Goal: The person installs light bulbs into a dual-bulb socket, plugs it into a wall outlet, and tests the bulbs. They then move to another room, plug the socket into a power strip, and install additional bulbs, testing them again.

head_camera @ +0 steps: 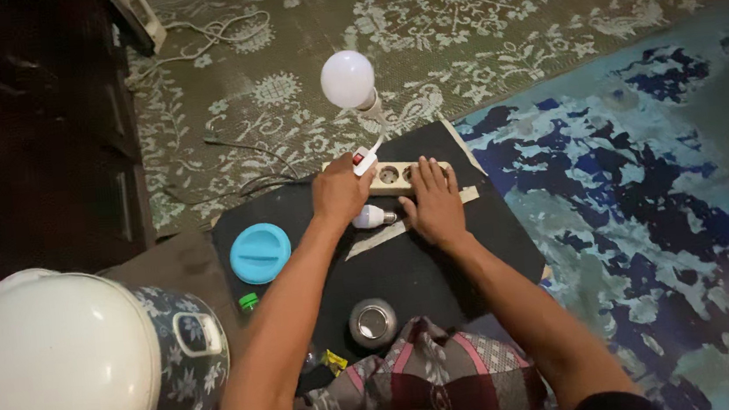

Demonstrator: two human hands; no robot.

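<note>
Gripping one switched lamp fitting with the left hand, one lit bulb on top.
Right hand lies flat, open, on one power strip; one spare bulb between hands.

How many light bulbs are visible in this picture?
2. A round white bulb stands raised above the power strip; a smaller bulb lies on the black mat between both hands.

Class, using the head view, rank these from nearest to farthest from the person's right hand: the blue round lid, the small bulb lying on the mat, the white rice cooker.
From the right hand:
1. Small bulb, just left of it.
2. Blue round lid, farther left on the black mat.
3. White rice cooker, far lower left.
</note>
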